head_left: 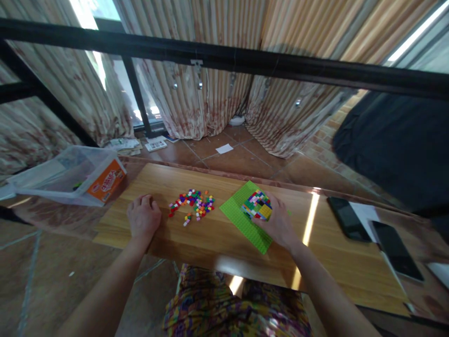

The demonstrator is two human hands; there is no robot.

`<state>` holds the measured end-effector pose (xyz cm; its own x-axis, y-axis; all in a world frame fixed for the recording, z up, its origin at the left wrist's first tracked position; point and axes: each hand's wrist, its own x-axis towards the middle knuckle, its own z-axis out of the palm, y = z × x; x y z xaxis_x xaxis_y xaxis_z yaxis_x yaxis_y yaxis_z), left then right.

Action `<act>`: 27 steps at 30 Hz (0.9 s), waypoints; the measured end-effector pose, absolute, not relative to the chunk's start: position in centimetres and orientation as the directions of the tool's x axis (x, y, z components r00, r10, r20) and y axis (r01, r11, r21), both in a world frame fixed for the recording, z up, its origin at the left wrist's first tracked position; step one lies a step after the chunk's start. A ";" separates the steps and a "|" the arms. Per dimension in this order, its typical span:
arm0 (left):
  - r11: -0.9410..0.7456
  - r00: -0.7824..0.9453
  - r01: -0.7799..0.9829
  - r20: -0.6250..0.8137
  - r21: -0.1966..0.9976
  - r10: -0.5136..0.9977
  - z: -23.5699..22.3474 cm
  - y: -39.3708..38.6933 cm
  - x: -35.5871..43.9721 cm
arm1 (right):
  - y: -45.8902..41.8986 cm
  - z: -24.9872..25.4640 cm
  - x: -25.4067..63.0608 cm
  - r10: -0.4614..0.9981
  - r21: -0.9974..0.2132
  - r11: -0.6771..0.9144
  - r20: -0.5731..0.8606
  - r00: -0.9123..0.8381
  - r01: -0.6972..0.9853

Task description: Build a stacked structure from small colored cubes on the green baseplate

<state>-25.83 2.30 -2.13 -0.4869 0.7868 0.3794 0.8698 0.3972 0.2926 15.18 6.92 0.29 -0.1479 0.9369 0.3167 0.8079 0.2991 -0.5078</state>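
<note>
R fingers (pixel 269 206) around multicolour block build (pixel 257 204), fingertips partly hidden; L fingers (pixel 143 206) curled, contents unclear.

I see daylight coming through the windows (pixel 101 10) behind the curtains (pixel 210 100), blown out to white at the gaps. A hard bright streak crosses the board (pixel 196 243), with pale glare near its front edge. My view is moderately lit, dimmer over the floor (pixel 66 276). Wide-lens distortion bends and stretches the edges, and fine detail looks soft.
</note>
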 end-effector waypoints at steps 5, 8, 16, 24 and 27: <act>0.407 -0.499 0.861 0.356 0.305 0.790 -2.2 2.2 -25.6 | 5.3 2.5 14.8 0.886 -0.420 0.343 0.441 -0.141 0.840; 0.409 -0.511 0.852 0.346 0.327 0.787 -2.1 2.1 -25.4 | 3.9 4.0 11.5 0.841 -0.468 0.402 0.528 -0.115 0.787; 0.415 -0.532 0.834 0.326 0.365 0.782 -2.0 2.0 -25.2 | 3.2 -0.3 0.4 0.865 -0.669 0.496 0.325 -0.382 0.554; 0.416 -0.537 0.829 0.324 0.373 0.779 -2.0 2.0 -25.2 | 4.2 -2.0 -1.6 0.853 -0.481 0.521 0.333 -0.403 0.705; 0.417 -0.538 0.830 0.332 0.371 0.775 -2.0 2.0 -25.2 | 3.8 -1.8 -1.4 0.855 -0.488 0.517 0.328 -0.402 0.703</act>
